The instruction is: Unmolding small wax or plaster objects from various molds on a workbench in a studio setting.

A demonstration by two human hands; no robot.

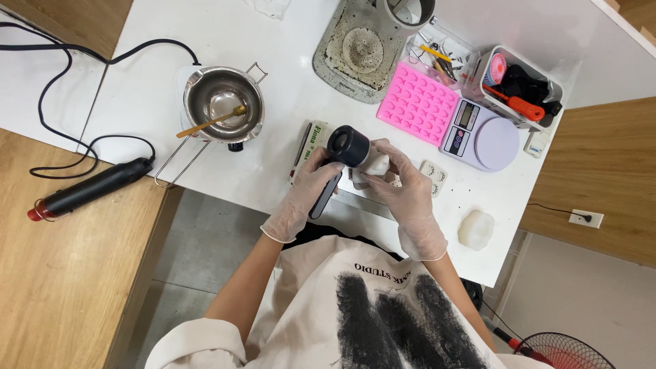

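Observation:
Both hands wear thin clear gloves. My left hand (pixel 304 198) grips the handle of a black heat gun (pixel 344 152), its round nozzle end raised over the white table (pixel 157 82). My right hand (pixel 403 188) holds a small white wax piece (pixel 376 164) right beside the gun's nozzle. The two hands almost touch above the table's near edge. A small green and white box (pixel 311 143) lies just left of the gun.
A steel melting pot (pixel 222 102) with a wooden stick stands on a small hotplate at left. A pink silicone mould (pixel 418 104), a digital scale (pixel 482 133), a tool bin (pixel 523 85), a grey tray (pixel 359 51) and a white wax lump (pixel 476 229) sit around. A second black heat tool (pixel 92 188) lies on the wooden bench.

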